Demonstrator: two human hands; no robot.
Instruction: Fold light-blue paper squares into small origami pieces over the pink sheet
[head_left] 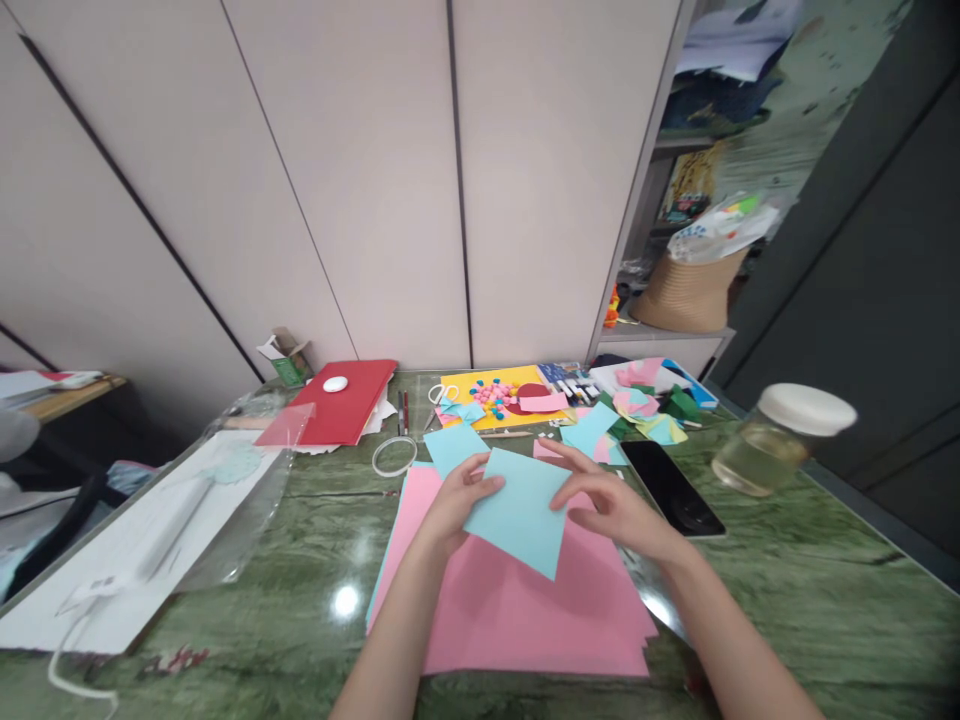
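Observation:
A light blue square of paper [521,510] is held tilted above a stack of pink sheets [525,630]. My left hand [459,503] pinches its left corner, thumb on top. At the right edge of the square, my right hand [607,500] has its fingers spread, with a fingertip touching the paper. Another light blue piece [452,446] lies just behind my left hand. Blue sheet edges show under the left side of the pink stack.
Behind lie white scissors [442,394], a yellow sheet [469,385] with pompoms, and paper scraps [592,428]. A black phone [671,488] and a lidded jar [776,445] stand right. Left are a tape roll [394,457], red folder [341,405] and white board [97,590].

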